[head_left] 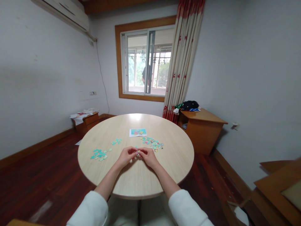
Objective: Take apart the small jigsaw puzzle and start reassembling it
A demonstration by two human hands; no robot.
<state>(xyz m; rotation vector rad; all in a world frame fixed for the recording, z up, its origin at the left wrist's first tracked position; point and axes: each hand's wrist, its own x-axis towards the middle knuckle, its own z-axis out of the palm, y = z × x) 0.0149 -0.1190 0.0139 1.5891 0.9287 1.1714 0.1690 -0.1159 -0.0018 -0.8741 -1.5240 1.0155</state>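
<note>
Near the front middle of the table, my left hand and my right hand meet with their fingertips closed around small joined jigsaw puzzle pieces. The pieces are mostly covered by my fingers, so how they fit together cannot be made out. Beyond my right hand lies a loose spread of multicoloured puzzle pieces. To the left of my left hand is a heap of teal and pale green pieces, with a smaller teal group nearer the middle. A picture card lies flat behind my hands.
The round pale wooden table fills the middle of the view. A wooden cabinet topped with dark clothes stands at the back right. Papers lie on a low cabinet at the left. A person is visible through the window.
</note>
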